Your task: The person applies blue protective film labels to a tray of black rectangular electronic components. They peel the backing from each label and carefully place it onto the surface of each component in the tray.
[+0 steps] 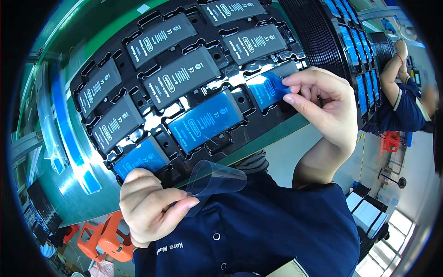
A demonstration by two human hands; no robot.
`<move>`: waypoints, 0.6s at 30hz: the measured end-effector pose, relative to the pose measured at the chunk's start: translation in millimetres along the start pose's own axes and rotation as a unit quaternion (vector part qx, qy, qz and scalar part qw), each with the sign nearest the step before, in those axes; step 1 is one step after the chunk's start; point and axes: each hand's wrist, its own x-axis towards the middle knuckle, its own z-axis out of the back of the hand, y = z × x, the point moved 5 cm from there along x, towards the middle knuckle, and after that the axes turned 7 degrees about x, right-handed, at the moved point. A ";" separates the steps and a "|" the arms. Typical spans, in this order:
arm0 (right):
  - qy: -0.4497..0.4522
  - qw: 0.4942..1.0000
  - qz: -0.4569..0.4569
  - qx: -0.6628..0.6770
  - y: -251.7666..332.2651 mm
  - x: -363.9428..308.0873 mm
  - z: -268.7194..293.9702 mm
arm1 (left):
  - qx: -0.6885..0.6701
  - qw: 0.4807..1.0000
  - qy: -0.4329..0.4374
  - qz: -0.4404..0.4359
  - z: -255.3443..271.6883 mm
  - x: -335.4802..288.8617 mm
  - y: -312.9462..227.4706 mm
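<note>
My hands are apart, each pinching film, perhaps partway through.
My left hand grips a curled clear plastic sheet; my right pinches translucent blue film on the flat rectangular battery at the black plastic tray's near right. Three near batteries wear blue; six beyond look bare grey, long axes running roughly left-right.

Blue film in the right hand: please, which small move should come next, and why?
Probably the right hand should gently peel the blue film farther back: the thumb and finger pinch its edge, which looks lifted, while blue covers part of the battery.
</note>
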 end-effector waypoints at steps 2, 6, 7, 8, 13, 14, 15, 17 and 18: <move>-0.033 0.999 -0.016 -0.017 -1.2 0.7 1.7 | 0.000 1.000 0.001 -0.001 0.0 0.2 0.1; -0.113 0.992 -0.051 -0.025 -9.4 2.7 7.4 | 0.000 1.000 0.002 -0.006 0.5 0.6 -0.3; -0.108 0.992 -0.040 -0.047 -9.9 3.9 6.7 | -0.001 1.000 0.002 -0.007 0.5 1.0 -0.5; -0.102 0.992 -0.029 -0.068 -10.7 5.0 5.7 | -0.001 1.000 0.002 -0.008 0.5 1.1 -0.5; -0.096 0.988 -0.005 -0.117 -5.5 6.7 2.3 | 0.000 1.000 0.002 -0.008 0.3 0.6 -0.3; -0.101 0.987 -0.004 -0.128 -2.7 6.6 1.6 | 0.001 1.000 0.002 -0.009 0.3 0.2 -0.2; -0.107 0.985 -0.003 -0.138 0.7 6.1 1.3 | 0.002 1.000 0.002 -0.007 0.1 -0.5 0.1; -0.030 0.983 0.071 -0.169 17.6 2.8 -4.0 | 0.003 1.000 0.004 -0.006 0.2 -1.3 0.2; 0.021 0.984 0.085 -0.158 25.7 -1.0 -6.8 | 0.002 1.000 0.006 -0.008 0.7 -0.8 0.0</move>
